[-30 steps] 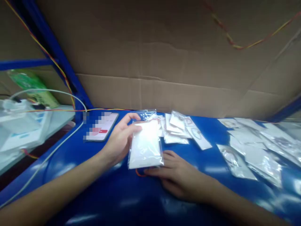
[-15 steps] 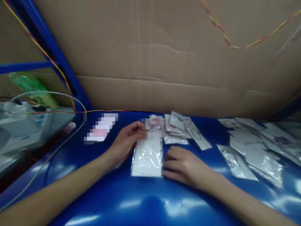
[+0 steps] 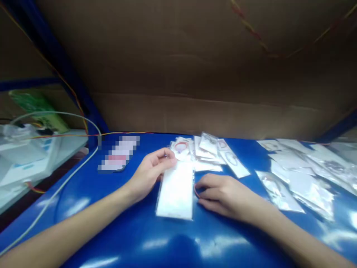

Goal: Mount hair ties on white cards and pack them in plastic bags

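Note:
My left hand [image 3: 153, 169] is closed, thumb and fingers pinching the top left corner of a clear plastic packet with a white card [image 3: 176, 191] inside. The packet lies over the blue table in front of me, its lower edge towards me. My right hand [image 3: 220, 193] is just right of the packet, fingers curled around a thin reddish-brown loop [image 3: 196, 191], partly hidden behind the fingertips. Beyond both hands is a pile of similar packets [image 3: 208, 149], one showing a red ring-shaped band [image 3: 182, 145].
More packets [image 3: 309, 186] are spread on the right of the blue table [image 3: 173, 242]. A blurred-out flat object [image 3: 118, 154] lies at left, near a pale cable [image 3: 61, 188]. A cardboard wall [image 3: 178, 111] and blue frame post [image 3: 83, 100] bound the back.
The packet's lower edge has come slightly nearer to me, with my left hand still on its corner. My right hand has shifted slightly right, and the reddish loop now shows at its fingertips.

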A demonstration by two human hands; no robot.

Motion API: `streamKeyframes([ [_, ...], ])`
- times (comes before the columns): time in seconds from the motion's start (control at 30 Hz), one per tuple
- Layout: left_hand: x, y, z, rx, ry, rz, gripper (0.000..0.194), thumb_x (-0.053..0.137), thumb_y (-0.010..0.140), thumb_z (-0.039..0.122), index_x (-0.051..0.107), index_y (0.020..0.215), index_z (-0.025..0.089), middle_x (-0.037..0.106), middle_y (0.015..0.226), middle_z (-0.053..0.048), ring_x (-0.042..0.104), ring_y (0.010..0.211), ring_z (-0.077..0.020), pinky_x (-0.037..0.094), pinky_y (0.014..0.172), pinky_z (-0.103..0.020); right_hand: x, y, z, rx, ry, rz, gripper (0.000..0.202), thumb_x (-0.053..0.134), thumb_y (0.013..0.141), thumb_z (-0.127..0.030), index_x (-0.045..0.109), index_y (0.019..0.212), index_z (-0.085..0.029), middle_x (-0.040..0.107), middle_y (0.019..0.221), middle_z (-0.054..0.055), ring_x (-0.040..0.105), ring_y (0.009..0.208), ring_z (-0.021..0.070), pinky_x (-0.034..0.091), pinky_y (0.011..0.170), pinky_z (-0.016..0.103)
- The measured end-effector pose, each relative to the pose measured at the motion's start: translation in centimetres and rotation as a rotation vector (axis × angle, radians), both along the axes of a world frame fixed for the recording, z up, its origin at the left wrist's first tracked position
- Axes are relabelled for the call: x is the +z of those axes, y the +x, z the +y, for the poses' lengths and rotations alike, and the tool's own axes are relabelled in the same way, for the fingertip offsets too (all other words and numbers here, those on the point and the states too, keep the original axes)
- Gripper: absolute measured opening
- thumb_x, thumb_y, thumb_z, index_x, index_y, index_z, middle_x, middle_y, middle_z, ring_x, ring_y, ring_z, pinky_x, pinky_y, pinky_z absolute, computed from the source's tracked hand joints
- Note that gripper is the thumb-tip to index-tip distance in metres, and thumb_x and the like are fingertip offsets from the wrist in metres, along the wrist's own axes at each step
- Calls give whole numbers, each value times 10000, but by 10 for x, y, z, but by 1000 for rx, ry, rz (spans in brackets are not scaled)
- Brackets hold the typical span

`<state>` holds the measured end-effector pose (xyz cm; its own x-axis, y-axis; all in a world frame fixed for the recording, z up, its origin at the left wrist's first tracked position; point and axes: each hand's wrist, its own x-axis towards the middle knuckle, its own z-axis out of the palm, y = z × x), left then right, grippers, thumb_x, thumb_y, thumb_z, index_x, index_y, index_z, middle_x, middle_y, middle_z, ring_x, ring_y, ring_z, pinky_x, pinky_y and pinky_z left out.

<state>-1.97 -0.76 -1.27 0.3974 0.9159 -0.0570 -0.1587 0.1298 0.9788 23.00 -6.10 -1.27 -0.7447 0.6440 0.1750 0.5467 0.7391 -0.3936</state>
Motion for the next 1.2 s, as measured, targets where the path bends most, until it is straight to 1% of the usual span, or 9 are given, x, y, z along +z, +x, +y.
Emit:
streamKeyframes([
  [0.13,1,0,-1,-24,-14,-20,241,764,839,354,582,836,196,557,652,51,472,524,-92,328,495,-195,1,6,2,-50,8,106,146,659,944,-255,784,924,-182,723,992,85,683,867,202,537,770,321],
  [0.23,2,-1,-3,-89,-19,5,277,758,841,398,589,797,183,551,643,37,456,517,-97,315,492,-207,5,8,4,-245,-39,370,139,706,918,-308,780,889,-193,721,829,51,653,702,164,514,642,285],
  [0.37,5,0,-9,-228,18,107,305,745,848,446,634,783,170,606,673,-4,473,545,-117,314,513,-224,8,5,4,-485,-369,743,198,764,866,-388,760,877,-190,717,660,22,637,515,144,458,437,232],
  [0.57,10,10,-24,-368,126,215,297,711,884,431,673,790,152,600,673,-1,463,584,-114,328,551,-227,3,-10,-1,-433,-701,929,196,883,724,-328,787,790,-170,737,701,37,660,531,137,457,393,188],
  [0.73,9,15,-27,-395,81,202,284,704,888,436,669,811,165,626,692,-6,480,595,-123,332,561,-231,2,-13,-4,-327,-852,912,184,867,751,-325,820,824,-162,731,691,40,593,514,102,490,438,194],
  [0.83,8,15,-27,-374,58,190,295,713,876,453,653,791,176,607,666,7,460,567,-121,326,548,-233,1,-11,-3,-314,-857,924,175,864,755,-320,834,865,-188,765,796,56,593,538,104,487,430,195],
  [0.97,7,15,-27,-384,49,154,296,712,881,445,637,794,173,574,655,24,419,559,-104,305,530,-216,-3,-11,-2,-319,-813,948,115,897,700,-227,825,787,-202,777,805,38,593,539,97,455,438,190],
  [1.07,5,16,-28,-412,44,123,302,698,895,449,621,802,173,532,653,38,374,561,-94,289,533,-212,-5,-13,-2,-274,-772,1005,128,906,672,-155,823,743,-221,790,796,28,676,660,131,534,599,228],
  [1.2,1,16,-27,-430,15,113,313,673,914,474,613,840,176,515,702,35,365,596,-99,282,543,-212,-4,-17,-3,-235,-662,996,116,880,722,-162,834,766,-259,793,793,13,708,761,165,558,746,292],
])
